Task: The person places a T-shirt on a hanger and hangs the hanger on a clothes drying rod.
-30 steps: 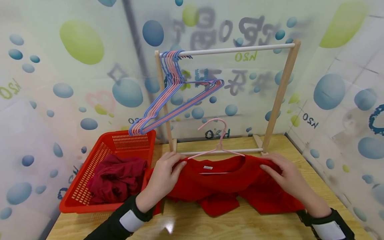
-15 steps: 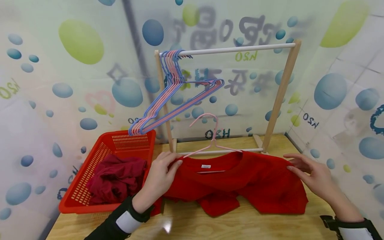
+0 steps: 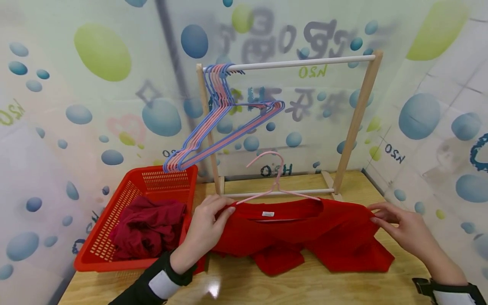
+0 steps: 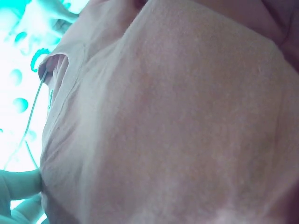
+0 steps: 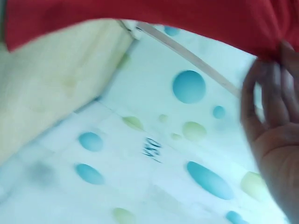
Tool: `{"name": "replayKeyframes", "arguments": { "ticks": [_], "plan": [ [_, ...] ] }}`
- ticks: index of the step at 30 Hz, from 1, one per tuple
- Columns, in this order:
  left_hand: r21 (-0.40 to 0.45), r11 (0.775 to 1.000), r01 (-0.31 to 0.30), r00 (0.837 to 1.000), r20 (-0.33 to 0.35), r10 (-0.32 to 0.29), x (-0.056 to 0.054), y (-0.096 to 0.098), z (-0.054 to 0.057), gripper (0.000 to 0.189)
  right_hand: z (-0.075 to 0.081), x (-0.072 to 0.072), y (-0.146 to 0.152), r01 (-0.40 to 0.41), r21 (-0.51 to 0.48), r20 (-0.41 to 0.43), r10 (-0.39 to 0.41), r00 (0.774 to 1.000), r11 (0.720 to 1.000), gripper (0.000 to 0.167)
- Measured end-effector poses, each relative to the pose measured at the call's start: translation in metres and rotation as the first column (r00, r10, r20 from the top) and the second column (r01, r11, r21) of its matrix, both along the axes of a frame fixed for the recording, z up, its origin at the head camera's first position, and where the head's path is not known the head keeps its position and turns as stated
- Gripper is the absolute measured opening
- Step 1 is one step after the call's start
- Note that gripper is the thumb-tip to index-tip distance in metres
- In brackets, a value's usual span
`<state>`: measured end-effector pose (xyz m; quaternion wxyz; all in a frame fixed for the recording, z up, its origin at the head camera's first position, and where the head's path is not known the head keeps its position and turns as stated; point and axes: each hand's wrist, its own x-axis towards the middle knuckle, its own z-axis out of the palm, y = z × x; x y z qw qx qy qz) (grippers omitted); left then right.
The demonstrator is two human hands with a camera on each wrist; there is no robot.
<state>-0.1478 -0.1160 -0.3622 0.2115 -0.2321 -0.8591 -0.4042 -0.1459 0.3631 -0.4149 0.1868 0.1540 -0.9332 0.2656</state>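
Observation:
A red T-shirt (image 3: 282,231) with a small white neck label hangs between the two hands, its lower part on the table. Out of its neckline rises a pink hanger (image 3: 277,182), its hook upright and its shoulders partly hidden inside the cloth. The left hand (image 3: 207,226) pinches the shirt's left shoulder between thumb and fingers, close to the hanger's arm. At the other side the right hand (image 3: 406,233) pinches the right sleeve; the right wrist view shows its fingertips gathering the red cloth (image 5: 187,18). The shirt fills most of the left wrist view, in washed-out colour.
A wooden rack (image 3: 356,127) with a white rod (image 3: 305,63) stands behind the shirt. Several blue and pink hangers (image 3: 221,118) hang at its left end. A red plastic basket (image 3: 93,237) holding dark red cloth (image 3: 148,226) stands at left on the wooden table (image 3: 286,292).
The right hand has moved right, from the shirt's shoulder out to its sleeve. The pink hanger rose and tilted left, then came back down and right. The left hand keeps its hold.

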Motion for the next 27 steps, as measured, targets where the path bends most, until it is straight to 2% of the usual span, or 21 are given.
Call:
{"name": "replayKeyframes", "arguments": {
  "ticks": [2,5,8,11,13,15,18,19,22,27],
  "plan": [
    [-0.005,1.0,0.007,1.0,0.002,-0.007,0.0,0.001,0.001,0.012,0.006,0.0,-0.003,-0.006,0.071,0.028,0.004,1.0,0.997,0.045],
    [-0.011,1.0,0.011,1.0,-0.005,-0.011,0.001,0.002,0.002,0.012,0.022,0.004,-0.017,-0.012,0.126,-0.01,0.014,1.0,0.992,0.051],
    [-0.017,1.0,0.014,1.0,-0.012,-0.014,0.001,0.004,0.003,0.012,0.037,0.009,-0.042,-0.036,0.102,-0.106,0.047,0.993,0.994,0.048],
    [-0.026,0.999,0.021,1.0,-0.022,-0.022,0.001,0.006,0.003,0.011,0.044,0.012,-0.068,-0.096,0.116,-0.2,0.117,0.973,0.989,0.045],
    [-0.032,0.999,0.027,0.999,-0.031,-0.028,0.001,0.008,0.003,0.011,0.044,0.011,-0.082,-0.14,0.14,-0.252,0.172,0.952,0.98,0.04],
    [-0.034,0.999,0.033,0.999,-0.037,-0.034,0.001,0.009,0.003,0.011,0.04,0.009,-0.092,-0.171,0.15,-0.307,0.21,0.928,0.974,0.027],
    [-0.036,0.999,0.035,0.999,-0.031,-0.036,0.001,0.01,0.002,0.013,0.033,0.003,-0.099,-0.191,0.101,-0.352,0.214,0.911,0.976,0.015],
    [-0.036,0.999,0.035,0.999,-0.026,-0.036,0.001,0.01,0.002,0.013,0.031,0.001,-0.1,-0.198,0.075,-0.357,0.212,0.91,0.977,0.014],
    [-0.036,0.999,0.04,0.999,-0.004,-0.04,0.002,0.009,0.003,0.017,0.027,-0.003,-0.097,-0.213,-0.004,-0.347,0.199,0.917,0.977,0.032],
    [-0.044,0.998,0.037,0.999,0.037,-0.036,0.004,0.002,0.004,0.03,0.026,-0.008,-0.084,-0.218,-0.057,-0.34,0.186,0.922,0.974,0.025]
  ]
}}
